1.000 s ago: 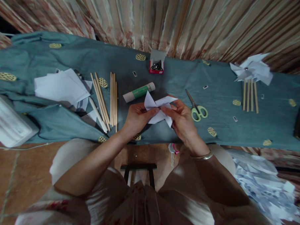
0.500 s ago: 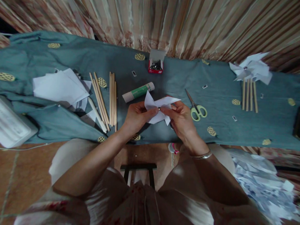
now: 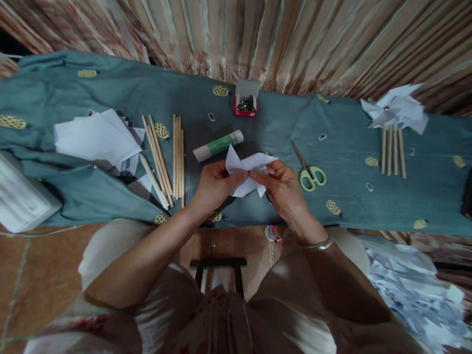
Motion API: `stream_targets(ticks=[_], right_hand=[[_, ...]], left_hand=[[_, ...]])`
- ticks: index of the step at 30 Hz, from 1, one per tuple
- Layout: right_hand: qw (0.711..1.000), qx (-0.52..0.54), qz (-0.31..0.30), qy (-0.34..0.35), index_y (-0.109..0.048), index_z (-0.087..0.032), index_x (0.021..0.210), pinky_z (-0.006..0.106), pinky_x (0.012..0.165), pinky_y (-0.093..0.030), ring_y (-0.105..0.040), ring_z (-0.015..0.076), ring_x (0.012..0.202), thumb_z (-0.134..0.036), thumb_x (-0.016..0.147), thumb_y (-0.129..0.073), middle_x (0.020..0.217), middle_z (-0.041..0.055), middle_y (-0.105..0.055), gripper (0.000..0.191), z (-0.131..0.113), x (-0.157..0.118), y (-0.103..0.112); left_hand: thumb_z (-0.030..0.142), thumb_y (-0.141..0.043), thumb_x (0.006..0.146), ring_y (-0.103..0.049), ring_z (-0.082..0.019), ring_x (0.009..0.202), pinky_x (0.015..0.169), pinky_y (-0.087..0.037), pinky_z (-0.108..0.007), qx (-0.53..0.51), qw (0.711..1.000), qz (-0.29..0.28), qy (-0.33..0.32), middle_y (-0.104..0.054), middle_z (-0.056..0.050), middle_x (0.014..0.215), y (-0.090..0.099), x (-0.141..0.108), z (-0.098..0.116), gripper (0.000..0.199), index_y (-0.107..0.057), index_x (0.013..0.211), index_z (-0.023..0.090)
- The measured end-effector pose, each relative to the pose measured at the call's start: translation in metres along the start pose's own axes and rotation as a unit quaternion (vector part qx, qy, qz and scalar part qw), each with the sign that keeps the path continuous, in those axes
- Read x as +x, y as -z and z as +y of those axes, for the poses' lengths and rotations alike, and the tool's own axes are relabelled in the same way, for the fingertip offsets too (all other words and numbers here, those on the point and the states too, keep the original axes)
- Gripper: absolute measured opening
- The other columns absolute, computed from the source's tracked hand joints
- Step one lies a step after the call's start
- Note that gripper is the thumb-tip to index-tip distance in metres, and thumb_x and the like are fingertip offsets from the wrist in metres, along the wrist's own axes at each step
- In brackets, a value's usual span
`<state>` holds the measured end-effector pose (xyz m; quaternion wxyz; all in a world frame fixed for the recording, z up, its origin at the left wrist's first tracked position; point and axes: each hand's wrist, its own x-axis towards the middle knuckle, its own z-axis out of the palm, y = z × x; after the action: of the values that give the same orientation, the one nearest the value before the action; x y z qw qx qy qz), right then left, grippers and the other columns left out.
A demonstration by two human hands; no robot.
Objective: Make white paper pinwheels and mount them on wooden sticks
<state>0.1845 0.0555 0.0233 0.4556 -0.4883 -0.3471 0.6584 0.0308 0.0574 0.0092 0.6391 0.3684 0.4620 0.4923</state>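
A white paper pinwheel (image 3: 248, 186) is held between both hands over the front of the cloth-covered table. My left hand (image 3: 213, 185) grips its left side, thumb pressed near the centre. From the right, my right hand (image 3: 285, 188) pinches it, with its thumb tip also at the middle. The thumbs nearly meet and hide the pinwheel's centre. Just behind the left hand lies a green and white glue stick (image 3: 218, 145). Scissors with pale green handles (image 3: 312, 178) rest to the right of my right hand.
Wooden sticks (image 3: 178, 159) and stacked white paper (image 3: 95, 139) lie on the left. A red box of small metal pieces (image 3: 246, 105) stands open at the back. Finished pinwheels (image 3: 397, 108) with sticks are at the right. A white box-like object (image 3: 18, 193) sits at the left edge.
My right thumb has moved slightly left onto the pinwheel's centre, covering the dark metal fastener that showed there before. The pinwheel's right blade has shifted a little left with the hand.
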Motion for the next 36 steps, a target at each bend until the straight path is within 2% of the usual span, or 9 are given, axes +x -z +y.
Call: stream_targets(ticks=[4,8,16,20,26,32,36], right_hand=[[1.0,0.005,0.002,0.008,-0.073,-0.028,0.088,0.036,0.079,-0.057,-0.067,0.0172,0.074,-0.037,0.062,-0.087,0.082,-0.0035,-0.076,0.031,-0.004,-0.001,-0.002],[1.0,-0.002,0.013,-0.006,-0.075,-0.027,0.08,0.035,0.072,-0.057,-0.064,0.0154,0.067,-0.041,0.066,-0.086,0.079,-0.0028,-0.074,0.023,-0.005,-0.002,-0.002],[1.0,-0.023,-0.004,-0.001,-0.076,-0.025,0.074,0.032,0.07,-0.054,-0.062,0.0133,0.066,-0.038,0.06,-0.089,0.073,-0.0038,-0.073,0.024,0.001,0.002,0.0],[1.0,-0.01,-0.003,-0.003,-0.076,-0.025,0.071,0.029,0.066,-0.052,-0.061,0.0122,0.064,-0.038,0.056,-0.091,0.073,-0.0045,-0.075,0.025,0.0,0.002,-0.001],[0.999,0.012,0.021,-0.029,-0.078,-0.024,0.073,0.026,0.066,-0.052,-0.064,0.0117,0.064,-0.034,0.055,-0.092,0.074,-0.0032,-0.076,0.025,-0.005,0.0,-0.002],[0.998,0.026,0.038,-0.031,-0.077,-0.023,0.071,0.024,0.065,-0.053,-0.066,0.011,0.063,-0.035,0.052,-0.094,0.072,-0.0031,-0.077,0.028,-0.007,0.0,0.0],[0.998,0.032,0.036,-0.034,-0.076,-0.023,0.07,0.024,0.065,-0.054,-0.067,0.0114,0.062,-0.036,0.05,-0.095,0.072,-0.0031,-0.077,0.031,-0.01,0.0,0.0]], left_hand=[[0.043,-0.09,0.058,-0.063,-0.014,0.06,0.057,-0.049,-0.026,0.008,1.0,0.012,-0.004,-0.072,-0.001,0.07,0.0,0.0,0.001,0.037,-0.074,0.077,0.016],[0.044,-0.09,0.057,-0.063,-0.014,0.061,0.058,-0.049,-0.027,0.01,1.0,0.021,0.0,-0.072,-0.002,0.072,0.0,0.0,0.002,0.038,-0.074,0.076,0.015],[0.042,-0.089,0.056,-0.06,-0.013,0.059,0.056,-0.046,-0.024,0.012,1.0,0.024,0.002,-0.071,-0.001,0.068,0.001,-0.001,0.004,0.035,-0.075,0.074,0.016],[0.048,-0.089,0.056,-0.06,-0.013,0.06,0.056,-0.045,-0.024,0.029,0.999,0.024,0.002,-0.07,0.0,0.068,0.002,-0.003,0.006,0.039,-0.074,0.074,0.016],[0.052,-0.084,0.065,-0.062,-0.014,0.065,0.062,-0.048,-0.025,0.018,1.0,0.009,-0.023,-0.071,-0.001,0.073,0.005,-0.003,0.016,0.039,-0.074,0.079,0.017],[0.05,-0.074,0.078,-0.066,-0.015,0.071,0.065,-0.05,-0.025,0.083,0.989,0.073,-0.098,-0.074,-0.005,0.081,0.029,0.004,0.033,0.034,-0.076,0.087,0.017],[0.036,-0.068,0.079,-0.064,-0.014,0.069,0.064,-0.05,-0.025,0.224,0.953,0.117,-0.168,-0.073,-0.005,0.081,0.057,0.013,0.039,0.025,-0.076,0.094,0.016]])
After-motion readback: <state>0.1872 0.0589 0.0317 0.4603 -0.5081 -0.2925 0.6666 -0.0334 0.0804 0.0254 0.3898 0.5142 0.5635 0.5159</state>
